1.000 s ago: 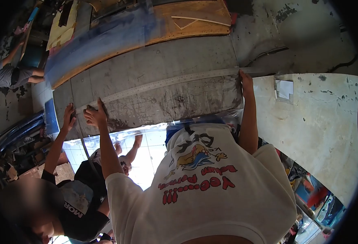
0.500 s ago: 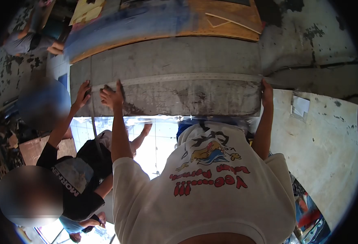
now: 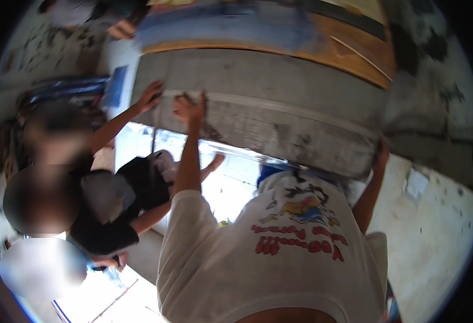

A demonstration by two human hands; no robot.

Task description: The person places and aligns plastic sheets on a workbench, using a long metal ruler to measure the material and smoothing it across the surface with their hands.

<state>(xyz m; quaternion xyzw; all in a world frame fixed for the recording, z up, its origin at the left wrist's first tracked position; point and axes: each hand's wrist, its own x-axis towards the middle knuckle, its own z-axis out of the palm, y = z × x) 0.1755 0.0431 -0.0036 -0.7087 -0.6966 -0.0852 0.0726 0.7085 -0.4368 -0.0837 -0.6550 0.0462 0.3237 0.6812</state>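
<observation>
A long, pale ruler (image 3: 279, 107) lies along a grey, worn board (image 3: 258, 70) in front of me. My left hand (image 3: 191, 110) rests on the board at the ruler's left part, fingers spread and pressing down. At the far right end of the ruler, my right hand (image 3: 380, 153) is against the board's edge; its fingers are smeared and partly hidden. Beside my left hand, a co-worker's hand (image 3: 150, 96) touches the board near the ruler's left end. A thin dark strip (image 3: 153, 137) hangs over the board's front edge there.
An orange-brown wooden surface (image 3: 354, 51) lies beyond the board, with a thin wooden strip (image 3: 361, 56) on it. To my right stands a large pale panel (image 3: 430, 226). A co-worker in a dark shirt (image 3: 104, 231) is close on my left, with other people behind.
The view has swung, so the board now slants down to the right and sits farther right. Both my hands and the co-worker's hand keep about the same places on the board.
</observation>
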